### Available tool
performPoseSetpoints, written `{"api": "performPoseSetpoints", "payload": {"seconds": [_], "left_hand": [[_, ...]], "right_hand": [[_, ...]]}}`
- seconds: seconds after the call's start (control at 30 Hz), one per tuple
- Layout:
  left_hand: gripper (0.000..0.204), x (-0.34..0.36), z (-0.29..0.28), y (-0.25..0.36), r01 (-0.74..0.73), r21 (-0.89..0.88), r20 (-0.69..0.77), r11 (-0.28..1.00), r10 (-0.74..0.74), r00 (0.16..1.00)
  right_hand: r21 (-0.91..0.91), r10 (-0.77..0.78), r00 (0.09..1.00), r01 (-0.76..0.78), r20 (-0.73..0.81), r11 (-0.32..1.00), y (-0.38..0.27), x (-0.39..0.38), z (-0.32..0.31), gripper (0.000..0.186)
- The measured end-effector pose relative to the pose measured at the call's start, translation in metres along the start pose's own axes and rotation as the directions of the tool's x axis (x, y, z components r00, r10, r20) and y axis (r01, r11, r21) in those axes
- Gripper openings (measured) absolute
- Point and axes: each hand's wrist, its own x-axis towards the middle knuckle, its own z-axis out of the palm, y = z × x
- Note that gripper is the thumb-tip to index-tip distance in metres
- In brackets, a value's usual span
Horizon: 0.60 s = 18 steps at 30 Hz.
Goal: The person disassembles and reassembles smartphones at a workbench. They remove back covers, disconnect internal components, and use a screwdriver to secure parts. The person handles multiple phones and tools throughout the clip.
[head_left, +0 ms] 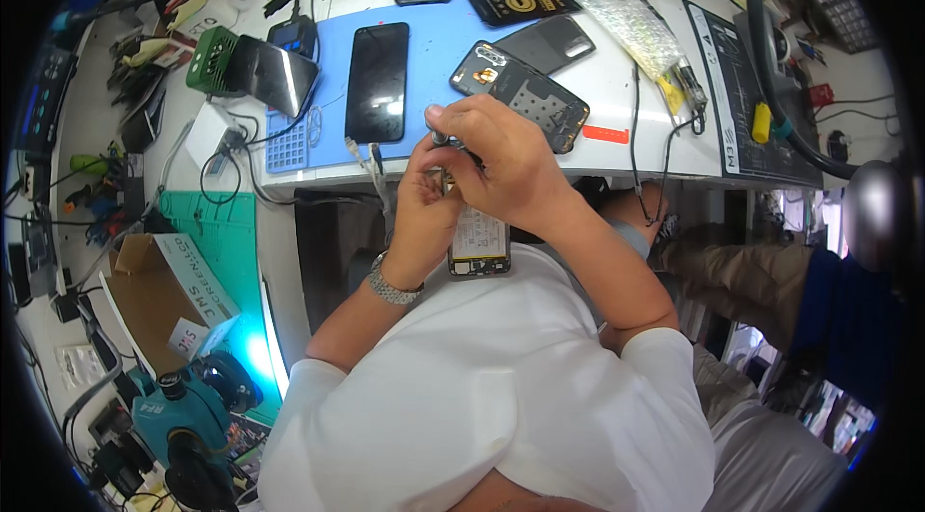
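In front of my shirt I hold an opened phone (479, 242), its battery and inner parts showing. My left hand (427, 209) is closed around its upper part, with a metal watch on the wrist. My right hand (506, 160) grips a thin screwdriver (438, 138) upright over that upper end, the tool mostly hidden by my fingers. Just beyond my hands a detached phone back (554, 117) overlaps a dark phone cover (559, 45) on the bench, and a dark phone (376, 78) lies on the blue mat (328, 35) with a cable beside its lower end.
The bench (655, 146) holds bubble wrap (636, 30), a tilted phone (275, 78) by a green device (212, 64), and cables. At left are a cardboard box (154, 290) and teal microscope (173, 425). Another person in dark blue (838, 310) is at right.
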Motion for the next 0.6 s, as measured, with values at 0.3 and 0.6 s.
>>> {"api": "performPoseSetpoints", "payload": {"seconds": [0.3,0.6], "left_hand": [[0.066,0.000,0.000,0.001,-0.006,0.018,0.000,1.000,0.006,1.000],[0.069,-0.001,0.005,0.007,0.027,0.024,-0.017,0.999,-0.026,1.000]], "right_hand": [[-0.027,-0.025,0.999,0.026,0.022,0.999,0.000,0.008,0.000,0.045],[-0.109,-0.043,0.998,0.047,0.037,0.993,-0.002,0.009,0.001,0.047]]}}
